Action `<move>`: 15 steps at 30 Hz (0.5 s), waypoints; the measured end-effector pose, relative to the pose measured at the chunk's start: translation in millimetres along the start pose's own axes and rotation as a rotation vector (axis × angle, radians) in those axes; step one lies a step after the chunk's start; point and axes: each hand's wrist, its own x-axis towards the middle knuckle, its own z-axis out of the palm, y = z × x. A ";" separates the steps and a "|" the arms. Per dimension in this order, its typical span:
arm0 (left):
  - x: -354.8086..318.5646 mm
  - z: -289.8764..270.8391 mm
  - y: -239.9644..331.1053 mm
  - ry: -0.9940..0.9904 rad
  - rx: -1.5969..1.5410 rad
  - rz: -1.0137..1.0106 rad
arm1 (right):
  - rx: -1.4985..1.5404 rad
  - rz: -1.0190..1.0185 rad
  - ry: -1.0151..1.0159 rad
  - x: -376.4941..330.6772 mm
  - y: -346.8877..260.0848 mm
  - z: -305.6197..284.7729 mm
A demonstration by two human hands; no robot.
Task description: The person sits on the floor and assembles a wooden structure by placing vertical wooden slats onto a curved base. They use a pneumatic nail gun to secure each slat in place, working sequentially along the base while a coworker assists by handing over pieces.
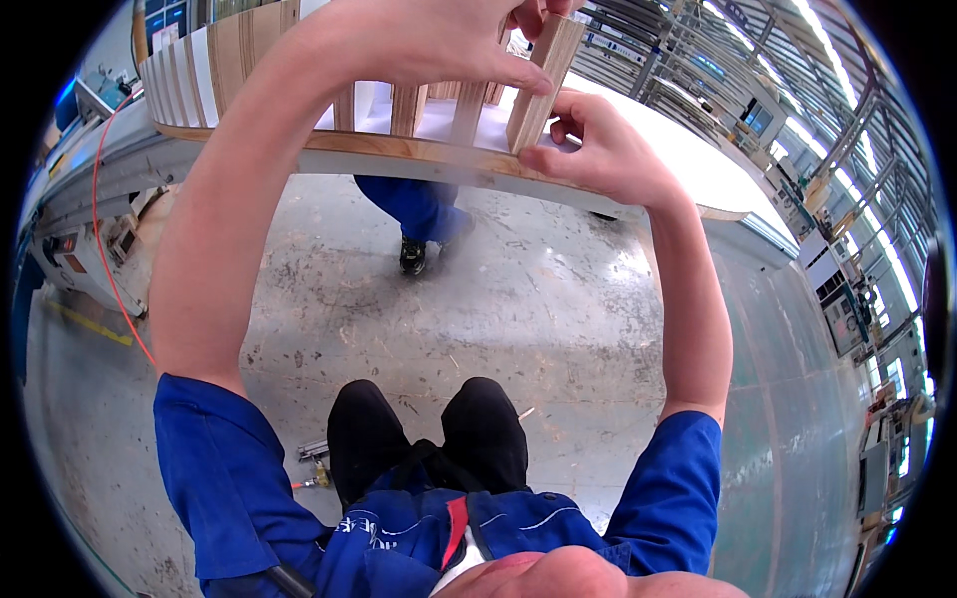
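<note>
An upright wooden slat (546,85) with a layered, plywood-like edge stands at the curved edge of a white panel (688,135). My left hand (439,45) reaches over from the left and closes on its upper part, thumb along the near side. Lower down, my right hand (603,154) grips the same slat near its foot from the right, with thumb and curled fingers. Left of it, several more upright slats (407,110) stand in a row along a light wooden edge strip (399,148). My left hand and forearm hide part of that row.
Another person's leg in blue trousers (414,204) shows below the panel. An orange hose (105,249) hangs at the left by a machine (85,254). A metal tool with a brass fitting (317,463) lies on the floor beside my legs. Racks (638,50) stand behind.
</note>
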 end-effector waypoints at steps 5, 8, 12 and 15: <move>-0.4 -0.2 1.3 0.011 0.008 0.002 | -0.016 0.025 -0.011 0.0 -0.9 -2.0; 1.9 -0.3 3.3 0.008 -0.009 0.011 | 0.026 0.015 -0.014 -1.4 3.4 -2.4; 2.2 2.9 -1.3 0.061 -0.064 0.077 | 0.011 -0.018 -0.064 -2.8 0.2 -9.1; 0.0 -7.8 6.3 0.022 -0.114 0.045 | 0.135 -0.171 0.330 0.2 11.1 -9.4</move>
